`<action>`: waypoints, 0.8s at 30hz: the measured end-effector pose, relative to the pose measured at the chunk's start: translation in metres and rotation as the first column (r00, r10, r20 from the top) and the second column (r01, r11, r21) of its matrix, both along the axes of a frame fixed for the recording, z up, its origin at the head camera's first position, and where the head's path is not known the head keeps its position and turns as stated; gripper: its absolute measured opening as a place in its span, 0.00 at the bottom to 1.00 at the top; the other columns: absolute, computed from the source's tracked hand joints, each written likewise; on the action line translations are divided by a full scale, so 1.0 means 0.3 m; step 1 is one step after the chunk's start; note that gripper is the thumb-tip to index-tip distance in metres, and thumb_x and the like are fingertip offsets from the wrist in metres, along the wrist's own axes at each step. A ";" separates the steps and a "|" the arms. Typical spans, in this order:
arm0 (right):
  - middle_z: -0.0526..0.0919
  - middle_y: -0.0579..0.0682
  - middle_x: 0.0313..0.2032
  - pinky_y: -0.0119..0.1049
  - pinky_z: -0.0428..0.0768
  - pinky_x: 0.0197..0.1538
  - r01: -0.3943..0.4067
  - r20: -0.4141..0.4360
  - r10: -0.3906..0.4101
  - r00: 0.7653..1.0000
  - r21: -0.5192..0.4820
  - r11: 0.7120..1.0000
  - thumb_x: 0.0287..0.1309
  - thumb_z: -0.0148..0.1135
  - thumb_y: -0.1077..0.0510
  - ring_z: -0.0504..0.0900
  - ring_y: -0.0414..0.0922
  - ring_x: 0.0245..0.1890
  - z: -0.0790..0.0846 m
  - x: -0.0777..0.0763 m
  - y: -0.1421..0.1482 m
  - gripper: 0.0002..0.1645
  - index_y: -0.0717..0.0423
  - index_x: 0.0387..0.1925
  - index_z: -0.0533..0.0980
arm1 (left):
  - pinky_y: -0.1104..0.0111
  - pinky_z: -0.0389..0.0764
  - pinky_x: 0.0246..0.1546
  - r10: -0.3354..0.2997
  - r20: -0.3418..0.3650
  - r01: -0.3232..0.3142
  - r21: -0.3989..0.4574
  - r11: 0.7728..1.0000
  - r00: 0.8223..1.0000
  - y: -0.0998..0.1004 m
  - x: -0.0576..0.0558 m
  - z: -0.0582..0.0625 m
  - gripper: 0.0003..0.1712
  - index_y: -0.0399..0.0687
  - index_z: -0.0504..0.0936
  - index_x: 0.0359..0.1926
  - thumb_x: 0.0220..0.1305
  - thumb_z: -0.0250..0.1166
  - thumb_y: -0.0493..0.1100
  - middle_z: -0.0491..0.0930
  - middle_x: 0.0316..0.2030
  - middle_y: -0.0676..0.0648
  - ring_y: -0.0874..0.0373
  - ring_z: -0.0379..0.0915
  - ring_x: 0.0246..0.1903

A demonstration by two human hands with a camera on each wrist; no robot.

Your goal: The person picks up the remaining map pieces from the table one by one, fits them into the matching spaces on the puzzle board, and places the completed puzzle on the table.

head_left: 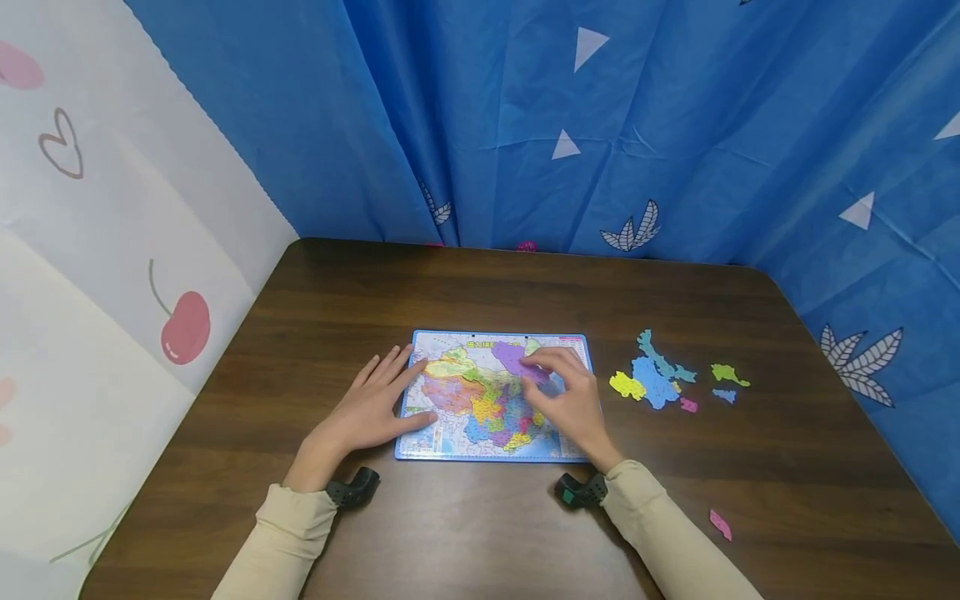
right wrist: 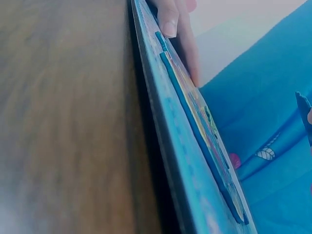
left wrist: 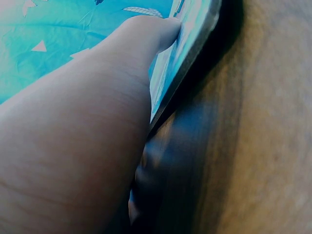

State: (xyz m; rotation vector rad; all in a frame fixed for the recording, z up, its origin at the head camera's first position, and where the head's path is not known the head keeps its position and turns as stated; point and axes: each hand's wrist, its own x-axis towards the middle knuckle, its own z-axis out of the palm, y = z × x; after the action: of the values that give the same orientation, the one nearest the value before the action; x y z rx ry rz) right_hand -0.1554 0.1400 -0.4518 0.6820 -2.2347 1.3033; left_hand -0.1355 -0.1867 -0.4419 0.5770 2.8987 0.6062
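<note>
A map puzzle board (head_left: 427,446) with a blue rim lies on the table, many coloured map pieces fitted on it. My left hand (head_left: 375,408) rests at the board's left side with its fingers spread, the thumb over the lower left part. Between thumb and fingers my right hand (head_left: 566,392) pinches a large purple puzzle piece (head_left: 510,356) over the board's upper right. In the right wrist view the edge of the held piece shows at the far right, raised off the board, and the left hand's fingertips (right wrist: 169,29) appear at the board's far end.
Right of the board lie loose pieces: a blue one (head_left: 654,385), a teal one (head_left: 656,354), a yellow one (head_left: 627,385), a green one (head_left: 727,374) and several small ones. A pink piece (head_left: 720,525) lies nearer the front right. A blue curtain (head_left: 510,192) hangs behind the table.
</note>
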 end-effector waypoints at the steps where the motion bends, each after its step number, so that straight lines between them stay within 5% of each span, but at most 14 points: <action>1: 0.87 0.48 0.46 0.30 0.78 0.51 -0.001 -0.004 0.001 1.000 -0.003 1.000 0.52 0.75 0.64 0.81 0.45 0.48 -0.002 -0.002 -0.003 0.17 0.51 0.45 0.87 | 0.43 0.39 0.80 0.000 0.001 0.000 0.000 1.000 1.000 0.000 0.000 0.001 0.53 0.53 0.60 0.80 0.62 0.63 0.73 0.46 0.82 0.42 0.42 0.38 0.82; 24: 0.87 0.57 0.43 0.29 0.76 0.50 0.006 -0.063 -0.010 0.998 -0.053 0.999 0.45 0.76 0.70 0.81 0.53 0.45 0.012 -0.018 -0.062 0.17 0.60 0.41 0.87 | 0.44 0.39 0.80 0.004 0.004 -0.004 0.002 1.000 1.000 -0.001 0.000 -0.003 0.53 0.53 0.60 0.80 0.62 0.62 0.73 0.46 0.82 0.43 0.43 0.38 0.82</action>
State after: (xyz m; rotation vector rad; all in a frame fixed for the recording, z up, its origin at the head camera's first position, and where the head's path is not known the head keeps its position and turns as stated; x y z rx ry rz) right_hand -0.1608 0.1215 -0.4482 0.6844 -2.1432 1.3140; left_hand -0.1355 -0.1870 -0.4427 0.5703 2.8966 0.6100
